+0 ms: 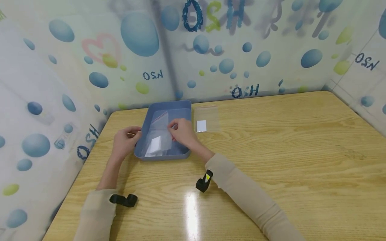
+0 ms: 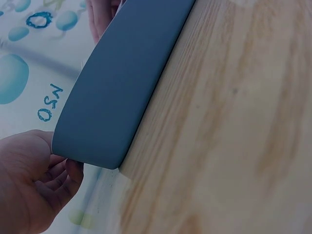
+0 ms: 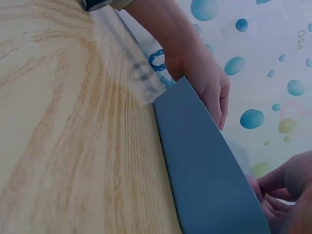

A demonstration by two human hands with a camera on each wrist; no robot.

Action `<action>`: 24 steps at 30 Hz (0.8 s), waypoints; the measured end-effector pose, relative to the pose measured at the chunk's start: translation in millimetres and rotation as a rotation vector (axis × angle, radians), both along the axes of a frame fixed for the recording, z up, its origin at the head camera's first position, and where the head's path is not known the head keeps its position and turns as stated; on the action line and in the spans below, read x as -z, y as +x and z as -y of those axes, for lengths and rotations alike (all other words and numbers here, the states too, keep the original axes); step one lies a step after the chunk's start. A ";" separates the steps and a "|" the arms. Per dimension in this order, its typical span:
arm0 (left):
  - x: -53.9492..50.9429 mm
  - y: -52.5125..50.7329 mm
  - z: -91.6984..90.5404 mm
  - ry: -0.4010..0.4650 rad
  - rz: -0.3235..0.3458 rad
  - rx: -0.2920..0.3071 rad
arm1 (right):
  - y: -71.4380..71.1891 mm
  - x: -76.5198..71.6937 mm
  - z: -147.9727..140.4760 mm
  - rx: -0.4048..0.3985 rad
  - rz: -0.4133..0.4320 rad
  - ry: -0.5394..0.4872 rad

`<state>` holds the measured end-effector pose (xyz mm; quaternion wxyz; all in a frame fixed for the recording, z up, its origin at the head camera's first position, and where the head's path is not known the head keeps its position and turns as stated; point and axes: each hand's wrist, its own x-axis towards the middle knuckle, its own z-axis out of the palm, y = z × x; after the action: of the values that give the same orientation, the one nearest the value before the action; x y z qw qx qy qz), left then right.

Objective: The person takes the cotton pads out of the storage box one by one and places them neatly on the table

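Observation:
A blue-grey tray point(image 1: 164, 157) stands on the wooden table, with clear zip bags point(image 1: 161, 134) lying in it. A white piece point(image 1: 155, 144) shows among the bags. My left hand point(image 1: 125, 140) grips the tray's left rim; in the left wrist view this hand point(image 2: 39, 180) has bent fingers at the tray's end. Inside the tray, my right hand point(image 1: 183, 132) pinches a clear bag's right edge between thumb and index finger. The tray wall point(image 3: 204, 170) partly hides the right hand point(image 3: 282, 195) in the right wrist view.
Right of the tray, another clear zip bag point(image 1: 208, 117) lies flat on the table point(image 1: 271, 150), holding a white piece point(image 1: 201, 126). A wall covering with blue and green bubbles point(image 1: 140, 33) rises behind the table.

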<state>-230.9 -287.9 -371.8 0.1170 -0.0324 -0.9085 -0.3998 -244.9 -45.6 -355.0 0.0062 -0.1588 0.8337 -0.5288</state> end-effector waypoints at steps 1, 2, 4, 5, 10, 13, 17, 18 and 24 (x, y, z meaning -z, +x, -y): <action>0.3 -0.1 0.2 -0.003 0.000 -0.002 | -0.5 -0.1 -1.3 -0.005 -0.008 -0.005; 0.5 -0.2 0.3 -0.003 0.001 -0.004 | -1.1 -0.2 -2.5 -0.011 -0.016 -0.013; 0.7 -0.2 0.3 -0.006 -0.001 -0.008 | -2.4 -0.6 -4.7 -0.022 -0.029 -0.028; 0.6 -0.2 0.1 -0.006 -0.001 -0.009 | -3.3 -0.8 -5.8 -0.028 -0.032 -0.040; 0.3 -0.6 -0.1 -0.008 -0.001 -0.010 | -6.9 -2.5 -10.7 -0.048 -0.045 -0.072; 0.7 -0.7 0.5 -0.010 -0.001 -0.008 | -8.5 -4.3 -13.8 -0.048 -0.055 -0.072; 1.0 -0.5 1.3 -0.011 0.001 -0.006 | -9.5 -8.0 -18.4 -0.051 -0.065 -0.065; 0.9 -0.3 1.3 -0.010 0.002 -0.005 | -9.6 -9.3 -19.6 -0.052 -0.066 -0.066; 0.1 -0.3 0.4 -0.014 0.001 -0.004 | -12.3 -15.7 -28.1 -0.028 -0.069 -0.081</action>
<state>-231.2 -288.3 -371.9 0.1172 -0.0314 -0.9114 -0.3933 -257.2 -17.5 -339.4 -0.0213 -0.1886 0.8090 -0.5563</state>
